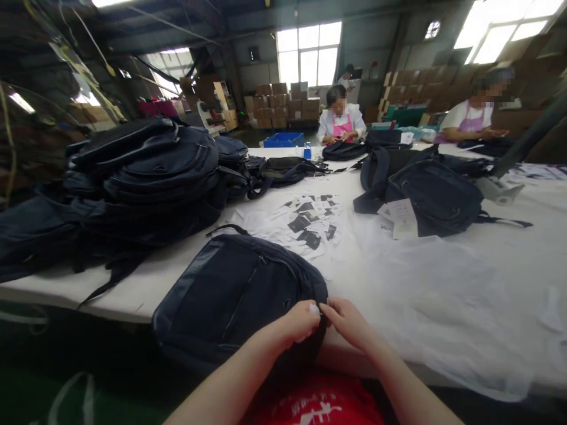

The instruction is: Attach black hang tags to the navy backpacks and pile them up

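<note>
Both grips pinched — backpack (230, 295) edge.

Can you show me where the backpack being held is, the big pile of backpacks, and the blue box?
backpack (230, 295): head view, on its front panel.
pile of backpacks (146, 171): head view, on the upper bag.
blue box (283, 139): head view, on its front wall.

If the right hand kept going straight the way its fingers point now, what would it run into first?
The right hand points left toward the left hand, fingertips nearly meeting at the near edge of the dark backpack. It would likely meet the left hand's fingers first, or the backpack's fabric between them; depth is unclear.
</note>
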`<state>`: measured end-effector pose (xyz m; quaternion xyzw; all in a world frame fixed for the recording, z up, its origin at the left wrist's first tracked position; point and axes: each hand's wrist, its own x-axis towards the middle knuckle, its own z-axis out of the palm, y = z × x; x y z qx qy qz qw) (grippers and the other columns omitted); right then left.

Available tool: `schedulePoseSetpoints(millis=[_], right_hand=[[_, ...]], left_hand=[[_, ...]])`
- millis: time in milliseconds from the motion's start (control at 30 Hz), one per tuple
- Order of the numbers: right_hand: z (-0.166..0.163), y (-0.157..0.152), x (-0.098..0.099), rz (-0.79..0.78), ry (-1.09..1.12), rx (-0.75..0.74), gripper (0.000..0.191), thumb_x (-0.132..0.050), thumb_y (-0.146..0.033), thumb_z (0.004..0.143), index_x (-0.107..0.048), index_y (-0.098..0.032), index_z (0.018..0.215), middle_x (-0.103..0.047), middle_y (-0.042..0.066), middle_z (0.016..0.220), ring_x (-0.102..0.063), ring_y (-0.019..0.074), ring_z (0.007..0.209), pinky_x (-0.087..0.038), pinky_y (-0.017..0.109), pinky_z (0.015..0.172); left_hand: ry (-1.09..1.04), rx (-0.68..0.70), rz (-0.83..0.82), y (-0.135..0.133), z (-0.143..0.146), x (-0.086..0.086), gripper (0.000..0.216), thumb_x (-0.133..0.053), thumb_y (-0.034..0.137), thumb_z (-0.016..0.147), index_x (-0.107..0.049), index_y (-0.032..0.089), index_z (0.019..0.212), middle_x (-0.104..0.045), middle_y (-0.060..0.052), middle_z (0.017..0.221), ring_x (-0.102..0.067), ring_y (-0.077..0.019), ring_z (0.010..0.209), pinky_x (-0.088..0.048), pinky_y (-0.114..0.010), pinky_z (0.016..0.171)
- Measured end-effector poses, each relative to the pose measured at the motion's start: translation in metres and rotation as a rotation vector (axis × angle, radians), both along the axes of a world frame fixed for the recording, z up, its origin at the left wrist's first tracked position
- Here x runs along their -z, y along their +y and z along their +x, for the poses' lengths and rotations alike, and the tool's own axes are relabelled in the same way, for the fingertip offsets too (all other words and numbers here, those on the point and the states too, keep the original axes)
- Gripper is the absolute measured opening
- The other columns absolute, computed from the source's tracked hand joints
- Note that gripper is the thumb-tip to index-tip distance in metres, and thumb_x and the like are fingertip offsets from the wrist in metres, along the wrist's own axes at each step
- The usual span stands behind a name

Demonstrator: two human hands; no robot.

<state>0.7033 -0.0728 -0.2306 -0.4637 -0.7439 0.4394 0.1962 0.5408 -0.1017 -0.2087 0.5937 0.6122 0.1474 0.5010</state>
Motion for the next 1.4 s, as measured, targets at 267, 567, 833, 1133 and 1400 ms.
schedulePoseSetpoints(millis=[267, 567, 833, 1133, 1400], right_hand=[[-0.005, 0.090, -0.037, 0.201, -0.364, -0.068, 0.050, -0.037, -0.051, 0.095, -0.065, -0.022, 0.066, -0.067, 0.002, 0.064, -0.060, 0.0168, 0.062, -0.038, 0.028, 0.061], [-0.069, 0.246, -0.013, 0.324, -0.574, 0.217, 0.041, -0.050, -0.022, 0.088, -0.055, -0.008, 0.127, -0.057, 0.021, 0.126, -0.059, 0.0253, 0.110, -0.042, 0.031, 0.086], [-0.087, 0.278, -0.001, 0.368, -0.552, 0.140, 0.028, -0.055, -0.013, 0.079, -0.072, -0.018, 0.100, -0.071, 0.010, 0.102, -0.064, 0.0220, 0.098, -0.044, 0.028, 0.082], [-0.065, 0.274, -0.064, 0.496, -0.262, 0.197, 0.032, -0.044, -0.029, 0.088, -0.072, -0.022, 0.100, -0.072, 0.006, 0.103, -0.062, 0.0214, 0.100, -0.044, 0.030, 0.087], [-0.037, 0.232, -0.113, 0.446, 0.143, 0.270, 0.053, -0.028, -0.048, 0.093, -0.067, -0.013, 0.097, -0.071, 0.009, 0.081, -0.066, 0.0179, 0.069, -0.052, 0.031, 0.067]], left_hand=[[-0.354, -0.344, 0.035, -0.005, 0.020, 0.040, 0.020, -0.060, 0.035, 0.074, -0.058, 0.015, 0.071, -0.059, -0.001, 0.059, -0.053, -0.0133, 0.055, -0.038, -0.024, 0.054], [-0.290, -0.273, 0.079, -0.016, 0.015, 0.048, 0.023, -0.058, 0.035, 0.078, -0.064, 0.013, 0.083, -0.064, -0.004, 0.068, -0.059, -0.0173, 0.064, -0.042, -0.026, 0.057], [-0.234, -0.244, 0.091, -0.010, 0.011, 0.060, 0.029, -0.066, 0.045, 0.071, -0.062, 0.016, 0.075, -0.064, -0.004, 0.071, -0.058, -0.0193, 0.068, -0.044, -0.027, 0.060], [-0.253, -0.280, 0.044, -0.013, 0.016, 0.048, 0.023, -0.062, 0.039, 0.075, -0.062, 0.017, 0.077, -0.065, -0.004, 0.067, -0.060, -0.0187, 0.063, -0.042, -0.026, 0.057], [-0.153, -0.245, 0.206, -0.018, 0.007, 0.027, 0.025, -0.059, 0.037, 0.077, -0.068, 0.014, 0.084, -0.070, -0.007, 0.080, -0.064, -0.0207, 0.074, -0.043, -0.027, 0.064]])
